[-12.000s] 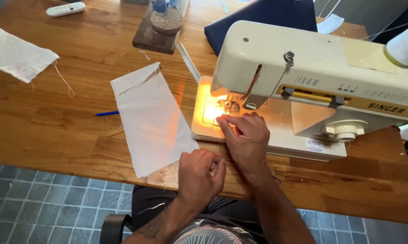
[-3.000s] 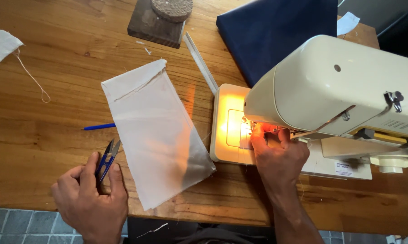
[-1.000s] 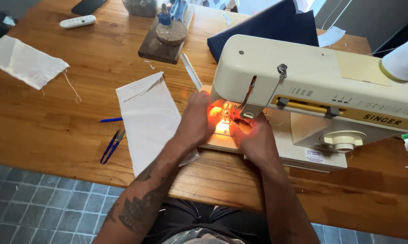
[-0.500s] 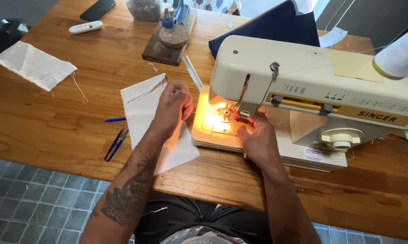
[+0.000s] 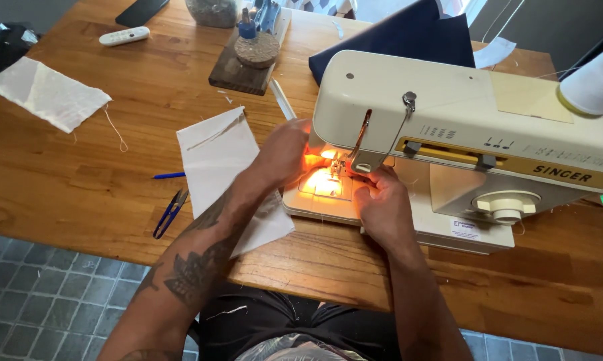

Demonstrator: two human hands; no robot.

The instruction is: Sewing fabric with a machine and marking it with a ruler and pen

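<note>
Both hands are in at the needle of the cream sewing machine (image 5: 462,127), lit orange by its lamp. The left hand (image 5: 282,154) reaches across the white cloth (image 5: 218,154) lying on the tabletop (image 5: 61,180); the right hand (image 5: 381,207) rests on the machine's bed. I cannot tell whether either hand grips anything. Blue snips (image 5: 170,212) lie left of the cloth.

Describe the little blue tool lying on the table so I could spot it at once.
Start at the cream sewing machine on the wooden table and move left across the white cloth under the left forearm. Just past its left edge, near the table's front edge, lie the thread snips. They are dark blue, slim and pointed, thicker than the thin blue pen just above them.
</note>
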